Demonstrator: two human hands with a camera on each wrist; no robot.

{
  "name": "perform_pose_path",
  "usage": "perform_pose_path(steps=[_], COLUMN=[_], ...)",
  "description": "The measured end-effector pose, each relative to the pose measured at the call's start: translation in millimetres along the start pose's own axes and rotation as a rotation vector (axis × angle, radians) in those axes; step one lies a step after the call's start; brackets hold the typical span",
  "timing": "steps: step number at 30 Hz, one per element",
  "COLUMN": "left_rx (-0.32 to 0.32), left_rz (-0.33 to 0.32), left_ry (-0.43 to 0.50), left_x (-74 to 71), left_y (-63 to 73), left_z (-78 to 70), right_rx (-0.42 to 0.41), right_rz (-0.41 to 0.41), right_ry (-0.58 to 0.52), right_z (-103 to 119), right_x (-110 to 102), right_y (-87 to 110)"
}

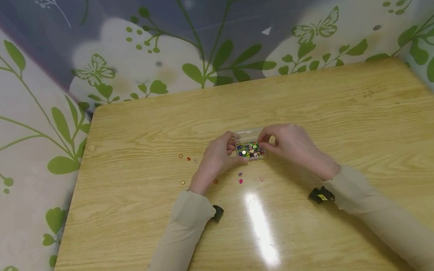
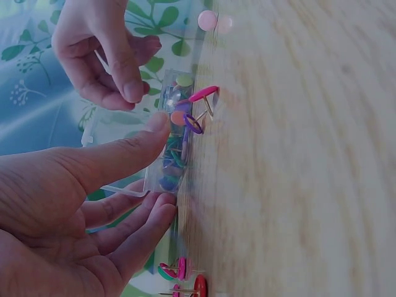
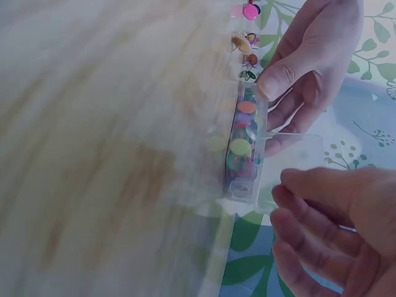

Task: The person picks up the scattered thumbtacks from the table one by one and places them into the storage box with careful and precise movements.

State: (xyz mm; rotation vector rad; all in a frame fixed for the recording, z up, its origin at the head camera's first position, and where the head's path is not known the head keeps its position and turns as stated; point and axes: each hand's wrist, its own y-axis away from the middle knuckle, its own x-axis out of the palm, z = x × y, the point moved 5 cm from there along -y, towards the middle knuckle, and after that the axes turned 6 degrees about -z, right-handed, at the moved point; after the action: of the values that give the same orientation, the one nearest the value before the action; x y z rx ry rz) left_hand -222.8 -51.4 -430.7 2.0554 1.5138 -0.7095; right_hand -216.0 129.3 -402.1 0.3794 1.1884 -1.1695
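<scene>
A small clear plastic box (image 1: 248, 134) full of colourful thumbtacks (image 1: 250, 151) rests on the table, its clear lid (image 3: 297, 162) raised at the back. My left hand (image 1: 216, 156) grips the box's left end, thumb along the front wall and fingers behind. At the right end, my right hand (image 1: 290, 144) has curled fingers, with the thumb and index fingertips close together over the rim. In the right wrist view that hand (image 3: 331, 226) shows nothing between its fingertips; I cannot tell whether a small tack is hidden there.
Loose tacks lie in front of the box, among them a pink tack (image 1: 241, 181) and a purple tack (image 1: 240, 174). More lie left, including a red tack (image 1: 189, 159) and a gold-rimmed tack (image 1: 183, 182). The wooden table (image 1: 131, 238) meets leaf-patterned walls (image 1: 168, 75) at the back.
</scene>
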Motion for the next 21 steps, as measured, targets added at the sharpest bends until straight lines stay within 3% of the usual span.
perform_pose_path(steps=[16, 21], left_rx=[0.0, 0.005], left_rz=[0.001, -0.001], left_ry=[0.003, -0.003], left_x=[1.0, 1.1], left_y=[-0.9, -0.9], left_z=[1.1, 1.0], right_rx=[-0.011, -0.108], right_rz=[-0.015, 0.041], right_ry=[0.023, 0.05], right_z=[2, 15], right_x=[-2, -5], right_y=[0.4, 4.7])
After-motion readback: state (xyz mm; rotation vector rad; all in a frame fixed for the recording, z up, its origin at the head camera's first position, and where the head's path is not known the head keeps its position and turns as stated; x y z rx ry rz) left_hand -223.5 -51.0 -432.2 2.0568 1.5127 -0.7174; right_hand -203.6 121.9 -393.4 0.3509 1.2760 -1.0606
